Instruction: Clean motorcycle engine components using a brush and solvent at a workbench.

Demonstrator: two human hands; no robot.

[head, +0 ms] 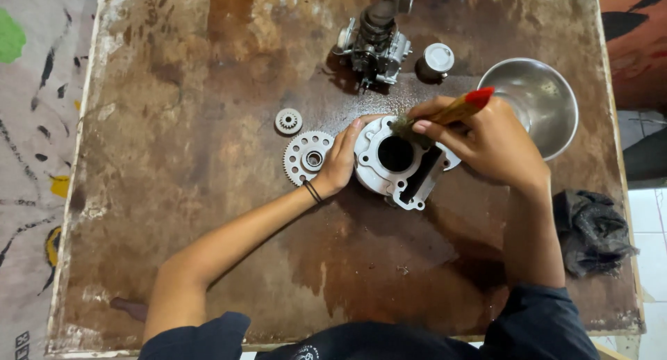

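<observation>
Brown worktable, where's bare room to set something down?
The worn brown wooden table is bare along its left side, left of the small gear and large toothed gear, and along the near edge between the forearms. It is crowded at the top right: grey carburettor, steel bowl, dark rag.

Gears [304,151] left of cylinder [396,158]; bowl [549,89] right, carb [374,44] behind.

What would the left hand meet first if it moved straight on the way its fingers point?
The left hand points up and right along the cylinder; beyond that, probably the carburetor, though depth is unclear.
</observation>
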